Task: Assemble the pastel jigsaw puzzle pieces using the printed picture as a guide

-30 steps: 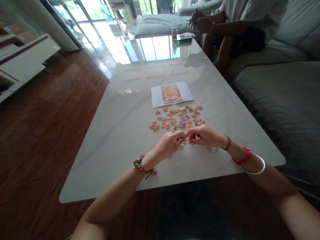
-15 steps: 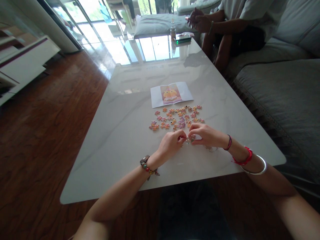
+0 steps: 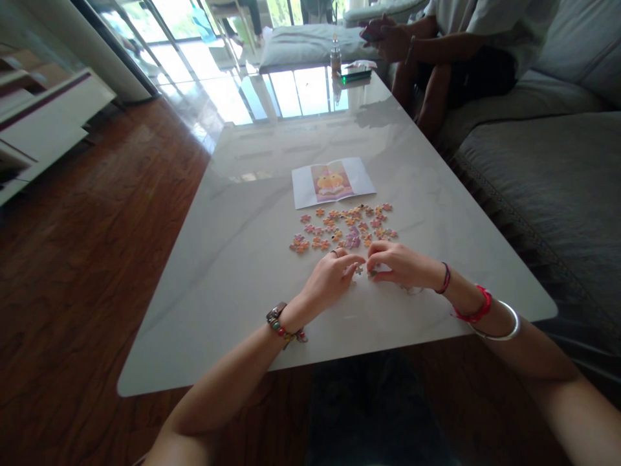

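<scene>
My left hand and my right hand meet fingertip to fingertip low over the white marble table. Both pinch small jigsaw pieces held between them, right at the near edge of a loose scatter of orange and pink puzzle pieces. Beyond the scatter lies a printed reference picture of an orange figure on white paper. Beaded bracelets circle my left wrist; red cords and a silver bangle circle my right.
Another person sits on the grey sofa at the far right, hands together near a phone. A small bottle and a green-lit device stand at the table's far end. Wooden floor lies to the left.
My hands have shifted a little farther onto the table toward the scattered pieces, still pinched together on the small pieces. The other person's hands have risen slightly.
</scene>
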A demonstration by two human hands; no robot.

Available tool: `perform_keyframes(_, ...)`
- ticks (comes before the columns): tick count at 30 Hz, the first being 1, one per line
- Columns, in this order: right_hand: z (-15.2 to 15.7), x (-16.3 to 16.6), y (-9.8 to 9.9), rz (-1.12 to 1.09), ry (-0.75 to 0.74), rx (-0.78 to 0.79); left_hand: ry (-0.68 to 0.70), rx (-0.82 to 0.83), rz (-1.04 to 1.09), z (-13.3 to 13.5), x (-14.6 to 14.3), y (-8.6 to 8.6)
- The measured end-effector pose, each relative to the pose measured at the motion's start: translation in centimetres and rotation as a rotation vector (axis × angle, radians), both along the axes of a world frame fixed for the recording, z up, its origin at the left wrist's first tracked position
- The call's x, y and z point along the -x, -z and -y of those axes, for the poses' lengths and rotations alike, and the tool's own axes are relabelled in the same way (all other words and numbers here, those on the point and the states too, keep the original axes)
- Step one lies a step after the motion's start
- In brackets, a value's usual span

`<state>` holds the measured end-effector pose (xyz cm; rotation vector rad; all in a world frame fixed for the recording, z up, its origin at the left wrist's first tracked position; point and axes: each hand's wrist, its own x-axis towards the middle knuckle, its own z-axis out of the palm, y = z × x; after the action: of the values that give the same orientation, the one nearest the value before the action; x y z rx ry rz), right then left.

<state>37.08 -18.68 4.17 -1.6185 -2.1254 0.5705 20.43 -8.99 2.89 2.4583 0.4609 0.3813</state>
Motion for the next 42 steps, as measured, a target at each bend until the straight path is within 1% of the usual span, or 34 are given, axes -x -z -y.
perform_keyframes(2, 0.0, 0.1, 0.0, -0.005, -0.015, 0.011, 0.017, 0.014, -0.021, -0.1, 0.1, -0.1)
perform_keyframes(7, 0.0, 0.0, -0.1, 0.012, -0.019, 0.021, 0.134, 0.018, -0.078, -0.5, 0.5, -0.5)
perform_keyframes(13, 0.1, -0.4, -0.1, 0.026, -0.034, 0.001, 0.213, -0.011, -0.053, -1.0, 0.6, -0.8)
perform_keyframes(19, 0.1, -0.2, -0.2, -0.036, -0.059, -0.014, 0.239, -0.031, -0.08, -0.7, 0.6, -0.4)
perform_keyframes(23, 0.0, 0.5, -0.1, -0.05, -0.017, -0.05, 0.249, -0.032, -0.061, -0.6, 0.6, -0.5)
perform_keyframes(28, 0.0, 1.5, 0.1, -0.068, 0.024, -0.032, 0.204, -0.059, -0.083, -1.0, 0.7, -0.5)
perform_keyframes(31, 0.1, 1.7, 0.3, -0.048, 0.032, -0.049, 0.196, -0.09, -0.118, -1.6, 1.0, -0.6)
perform_keyframes(34, 0.1, 1.7, 0.5, -0.011, -0.011, -0.07, 0.225, -0.11, -0.179, -2.0, 1.4, -0.9)
perform_keyframes(38, 0.0, 1.9, 0.8, -0.003, -0.024, -0.081, 0.235, -0.103, -0.245, -1.9, 1.6, -1.2)
perform_keyframes(42, 0.0, 2.2, 0.8, 0.017, -0.015, -0.073, 0.225, -0.084, -0.256, -1.6, 1.4, -1.3)
